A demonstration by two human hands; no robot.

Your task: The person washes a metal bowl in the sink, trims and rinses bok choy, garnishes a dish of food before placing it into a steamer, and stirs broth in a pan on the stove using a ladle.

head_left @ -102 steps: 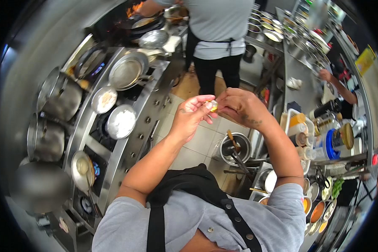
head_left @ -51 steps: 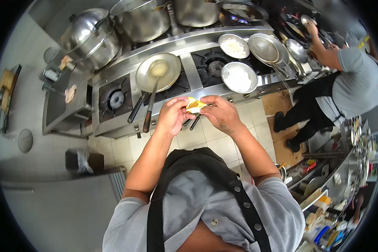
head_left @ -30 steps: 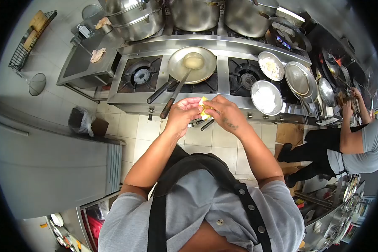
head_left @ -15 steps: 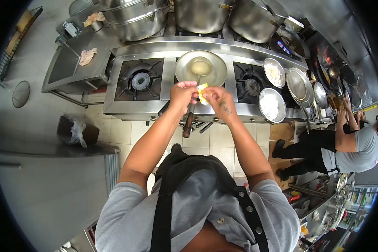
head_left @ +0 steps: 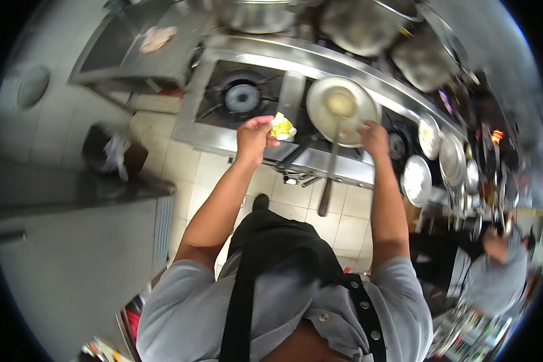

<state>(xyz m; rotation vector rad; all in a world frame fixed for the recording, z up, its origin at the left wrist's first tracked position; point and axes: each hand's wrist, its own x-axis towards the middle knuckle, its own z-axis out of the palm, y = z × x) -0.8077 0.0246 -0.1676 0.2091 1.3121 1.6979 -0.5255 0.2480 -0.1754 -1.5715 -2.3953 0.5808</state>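
Between the thumb and fingers of my left hand [head_left: 255, 140] is a crumpled yellow and white wrapper [head_left: 282, 127], held in front of the stove. My right hand [head_left: 375, 140] is at the right edge of a wide metal pan [head_left: 321, 122]. Its fingers are curled together and somewhat blurred, and I cannot make out whether anything is in them. A ladle [head_left: 341, 105] rests with its bowl inside the pan and its brown handle pointing toward me. A small pale orange bit seems to lie in the pan near the ladle's shaft.
Left of the pan is a bare burner [head_left: 242, 98]. Large pots [head_left: 361, 25] stand behind. Two bowls with white contents [head_left: 417, 180] and several strainers [head_left: 451, 158] sit to the right, near a flame. Another person [head_left: 495, 274] works at far right. A bin [head_left: 116, 149] stands on the left floor.
My hands have moved apart: the left keeps the wrapper, the right has let go of it and moved right to the pan's edge. My view has turned and shifted left.
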